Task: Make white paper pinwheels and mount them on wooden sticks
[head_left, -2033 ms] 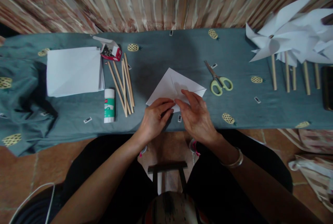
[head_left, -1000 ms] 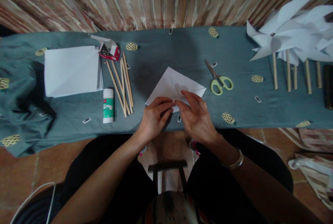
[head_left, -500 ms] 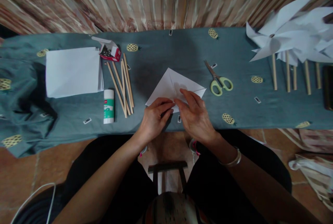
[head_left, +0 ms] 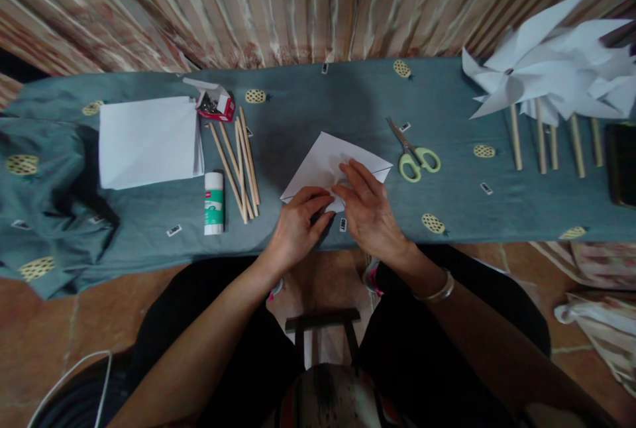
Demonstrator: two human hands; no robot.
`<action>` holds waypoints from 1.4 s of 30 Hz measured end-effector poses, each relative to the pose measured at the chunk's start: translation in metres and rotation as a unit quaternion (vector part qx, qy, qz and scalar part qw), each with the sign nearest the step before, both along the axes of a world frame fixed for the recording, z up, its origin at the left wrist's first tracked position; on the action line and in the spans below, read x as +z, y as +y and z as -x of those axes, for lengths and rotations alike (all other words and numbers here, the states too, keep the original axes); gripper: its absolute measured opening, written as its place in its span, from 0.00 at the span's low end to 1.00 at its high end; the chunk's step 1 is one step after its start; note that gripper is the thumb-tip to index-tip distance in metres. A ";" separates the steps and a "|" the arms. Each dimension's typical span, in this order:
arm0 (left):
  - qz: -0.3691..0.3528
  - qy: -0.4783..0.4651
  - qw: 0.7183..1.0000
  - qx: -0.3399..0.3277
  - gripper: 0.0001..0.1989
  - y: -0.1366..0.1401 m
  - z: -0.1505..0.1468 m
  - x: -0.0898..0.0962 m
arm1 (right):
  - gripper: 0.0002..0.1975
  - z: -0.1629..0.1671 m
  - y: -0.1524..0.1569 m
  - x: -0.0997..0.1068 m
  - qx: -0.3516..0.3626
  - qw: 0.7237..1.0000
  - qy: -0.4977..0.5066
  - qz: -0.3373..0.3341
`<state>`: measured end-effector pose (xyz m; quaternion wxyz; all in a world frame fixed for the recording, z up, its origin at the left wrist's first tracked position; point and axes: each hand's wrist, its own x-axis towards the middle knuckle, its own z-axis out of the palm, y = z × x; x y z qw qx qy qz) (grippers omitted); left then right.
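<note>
Two hands meet over the folded paper

The folded white paper (head_left: 314,166) lies flat at the middle of the worktop (head_left: 298,93), close to the near edge, directly in front of the person; that spot probably lets both arms work evenly. One corner points away, and the hands cover much of the near side.

The left hand (head_left: 299,221) is narrow, fingertips and thumb drawn near each other at the paper's lower part. The right hand (head_left: 370,213) has its fingers loosely spread on the sheet, seemingly to keep it flat. Whether either pinches an edge is hidden, so I cannot tell.

Just right of the paper, the scissors (head_left: 413,158) lie with blades pointing away and green handles nearer the person, a safe-looking arrangement. To the left, the glue stick (head_left: 213,203), wooden sticks (head_left: 241,169), open red box (head_left: 218,103) and paper stack (head_left: 146,143) sit grouped, likely for easy reach. White pinwheels (head_left: 531,77) lie well apart at the far right, perhaps to protect their curled blades from the arms.
</note>
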<state>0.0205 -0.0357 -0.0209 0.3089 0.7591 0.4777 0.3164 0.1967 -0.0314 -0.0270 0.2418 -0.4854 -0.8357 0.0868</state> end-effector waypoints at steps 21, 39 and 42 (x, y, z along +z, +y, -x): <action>0.024 -0.009 0.999 0.027 0.25 -0.004 0.007 0.001 | 0.22 -0.021 0.058 0.016 -0.114 0.991 -0.001 0.069; 0.096 -0.056 0.994 -0.004 0.32 -0.006 0.017 0.007 | 0.22 -0.050 0.044 0.023 -0.143 0.893 0.287 0.316; 0.057 -0.038 0.998 -0.006 0.32 0.000 0.023 0.014 | 0.22 -0.052 0.043 0.024 -0.139 0.865 0.342 0.340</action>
